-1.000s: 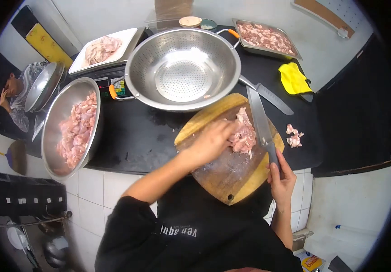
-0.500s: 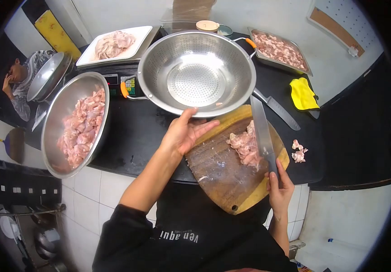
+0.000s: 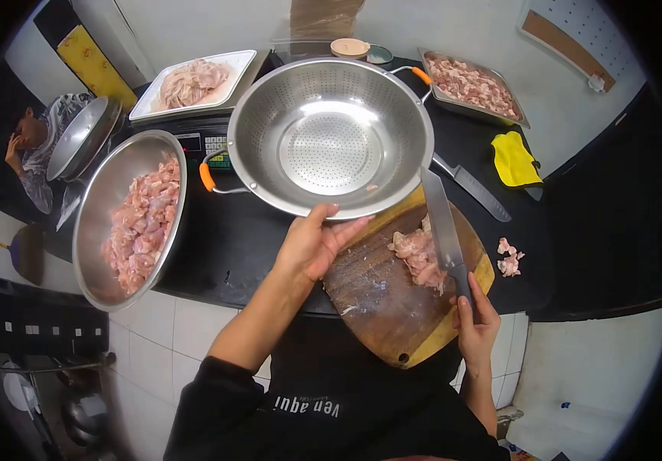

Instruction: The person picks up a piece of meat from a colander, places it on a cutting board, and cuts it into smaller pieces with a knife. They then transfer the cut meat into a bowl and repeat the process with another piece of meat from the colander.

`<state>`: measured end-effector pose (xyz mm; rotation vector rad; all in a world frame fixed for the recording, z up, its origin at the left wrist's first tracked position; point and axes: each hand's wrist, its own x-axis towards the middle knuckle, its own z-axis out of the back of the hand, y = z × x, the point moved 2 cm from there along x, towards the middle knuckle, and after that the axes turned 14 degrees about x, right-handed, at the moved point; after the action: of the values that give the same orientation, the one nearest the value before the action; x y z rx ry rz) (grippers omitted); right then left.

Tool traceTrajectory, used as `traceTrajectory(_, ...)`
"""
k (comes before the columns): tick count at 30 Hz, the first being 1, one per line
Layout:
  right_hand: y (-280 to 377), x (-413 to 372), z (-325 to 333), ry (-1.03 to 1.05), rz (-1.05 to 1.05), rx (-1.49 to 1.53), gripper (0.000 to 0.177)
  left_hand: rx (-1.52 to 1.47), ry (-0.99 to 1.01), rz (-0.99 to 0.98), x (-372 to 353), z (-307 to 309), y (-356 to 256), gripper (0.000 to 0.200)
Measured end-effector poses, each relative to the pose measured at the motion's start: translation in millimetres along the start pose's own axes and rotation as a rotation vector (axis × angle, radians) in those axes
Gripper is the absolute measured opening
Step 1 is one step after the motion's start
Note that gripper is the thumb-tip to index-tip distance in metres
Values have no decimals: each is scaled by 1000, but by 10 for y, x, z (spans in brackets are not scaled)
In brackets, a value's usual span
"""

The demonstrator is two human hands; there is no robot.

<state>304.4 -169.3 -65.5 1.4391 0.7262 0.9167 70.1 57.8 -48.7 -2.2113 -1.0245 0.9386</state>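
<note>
My left hand (image 3: 314, 244) grips the near rim of a steel colander (image 3: 327, 157), thumb over the edge and fingers beneath it. A small scrap of meat clings inside the colander near my side. My right hand (image 3: 475, 321) holds a large knife (image 3: 444, 227) by its dark handle. Its wide blade lies along the right side of a pile of raw meat (image 3: 419, 257) on a wooden cutting board (image 3: 384, 315). The board's far edge is hidden under the colander.
At left, a steel bowl (image 3: 91, 230) holds pink meat pieces. A white tray (image 3: 231, 65) of meat is behind it. A metal tray (image 3: 521, 115) of cut meat, a second knife (image 3: 481, 192), a yellow cloth (image 3: 514, 160) and meat scraps (image 3: 509, 257) are at right. A person (image 3: 31, 146) appears far left.
The colander's near rim and left handle have come slightly toward me, with my left hand still on the rim. The knife stays beside the meat. The whole view has shifted slightly.
</note>
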Motion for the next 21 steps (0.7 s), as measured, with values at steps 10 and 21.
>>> traceTrajectory(10,-76,-124,223,-82,16,-3,43,944,409,-164,-434,-359,-577,35)
traceTrajectory(21,39,-325,396,-59,89,-94,40,2488,656,-451,1395,-600,-415,35)
